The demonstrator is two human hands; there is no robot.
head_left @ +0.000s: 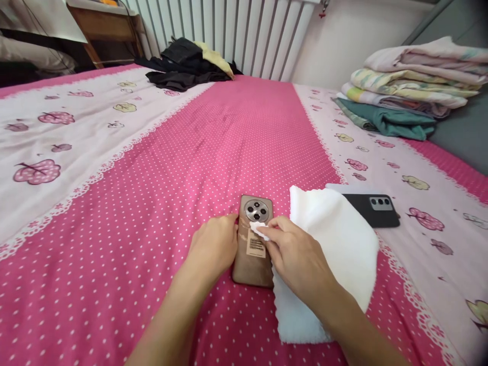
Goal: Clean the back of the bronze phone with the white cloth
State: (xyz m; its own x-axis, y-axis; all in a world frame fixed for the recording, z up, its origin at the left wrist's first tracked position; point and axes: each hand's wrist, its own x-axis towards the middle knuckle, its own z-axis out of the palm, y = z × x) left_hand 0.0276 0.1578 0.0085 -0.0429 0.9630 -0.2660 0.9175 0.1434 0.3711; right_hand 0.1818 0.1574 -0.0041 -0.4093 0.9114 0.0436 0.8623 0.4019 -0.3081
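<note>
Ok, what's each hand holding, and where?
Right hand pinches a corner of the white cloth; left hand steadies the gold phone by its left edge.

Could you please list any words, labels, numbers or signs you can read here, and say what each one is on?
None can be read.
Sticker on the back of the bronze phone, between the left hand and right hand: barcode-like print, too small to read.
Black phone: no legible marking.
</note>
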